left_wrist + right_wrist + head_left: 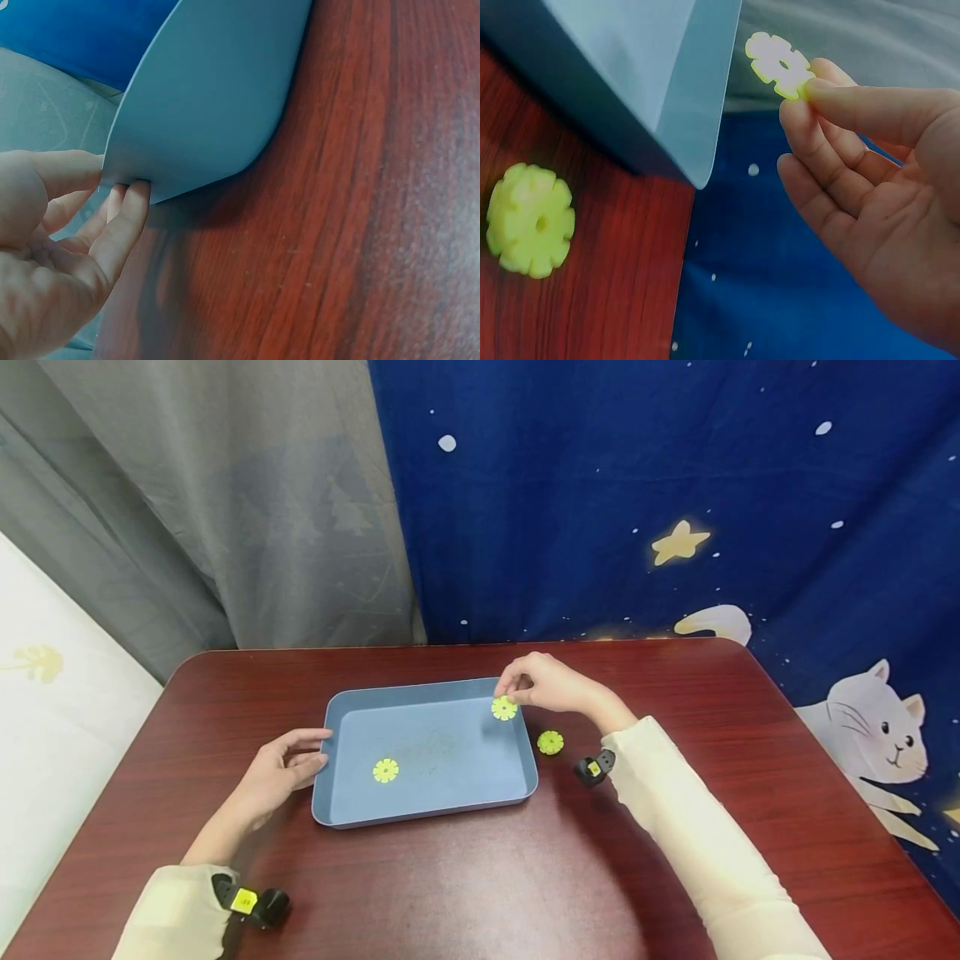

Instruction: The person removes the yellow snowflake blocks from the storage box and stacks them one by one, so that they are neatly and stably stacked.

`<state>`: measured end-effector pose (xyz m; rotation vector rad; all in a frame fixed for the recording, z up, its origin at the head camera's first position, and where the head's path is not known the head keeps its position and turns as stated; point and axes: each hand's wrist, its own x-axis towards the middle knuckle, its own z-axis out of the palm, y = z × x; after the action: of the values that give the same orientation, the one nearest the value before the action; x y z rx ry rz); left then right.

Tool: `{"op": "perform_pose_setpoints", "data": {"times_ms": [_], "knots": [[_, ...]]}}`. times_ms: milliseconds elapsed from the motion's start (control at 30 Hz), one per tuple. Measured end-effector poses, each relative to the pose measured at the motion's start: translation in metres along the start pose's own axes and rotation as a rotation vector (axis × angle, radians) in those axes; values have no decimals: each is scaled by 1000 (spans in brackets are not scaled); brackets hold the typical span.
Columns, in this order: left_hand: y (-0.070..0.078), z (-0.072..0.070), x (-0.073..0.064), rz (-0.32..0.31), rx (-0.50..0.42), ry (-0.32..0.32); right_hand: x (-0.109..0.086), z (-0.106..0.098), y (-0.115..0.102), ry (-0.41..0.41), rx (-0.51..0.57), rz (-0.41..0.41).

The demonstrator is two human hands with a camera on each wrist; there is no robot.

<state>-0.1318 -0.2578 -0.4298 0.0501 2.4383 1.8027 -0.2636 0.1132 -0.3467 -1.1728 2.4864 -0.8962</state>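
A shallow blue-grey tray (427, 814) lies on the table. My left hand (281, 768) rests its fingertips against the tray's left wall, near the rim; the left wrist view has these fingers (124, 225) at the outer face. Above the tray's far right corner, my right hand (551, 683) pinches a yellow-green notched flower-shaped disc (504, 708) between thumb and fingertips. In the right wrist view, this disc has a small central hole. Another such disc (386, 770) lies inside the tray, left of its middle. Right of the tray, a stack of similar discs (531, 221) sits on the table.
The table (480, 893) has a dark red wood-grain top. Behind it hang a grey curtain (300, 527) and a blue curtain (562, 485) with stars and a white cat. Wrist-worn cameras sit at both sleeves.
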Motion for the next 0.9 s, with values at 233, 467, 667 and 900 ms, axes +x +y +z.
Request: {"op": "perform_pose_setpoints", "data": {"times_ms": [233, 467, 667, 900], "knots": [[1, 0, 0, -4, 5, 2, -15, -4, 13, 27, 13, 49], [1, -1, 0, -3, 10, 0, -30, -5, 24, 48, 11, 85], [2, -1, 0, 2, 16, -2, -43, -6, 34, 71, 21, 126], [2, 0, 0, 5, 7, -3, -52, 1, 44, 67, 64, 148]]}}
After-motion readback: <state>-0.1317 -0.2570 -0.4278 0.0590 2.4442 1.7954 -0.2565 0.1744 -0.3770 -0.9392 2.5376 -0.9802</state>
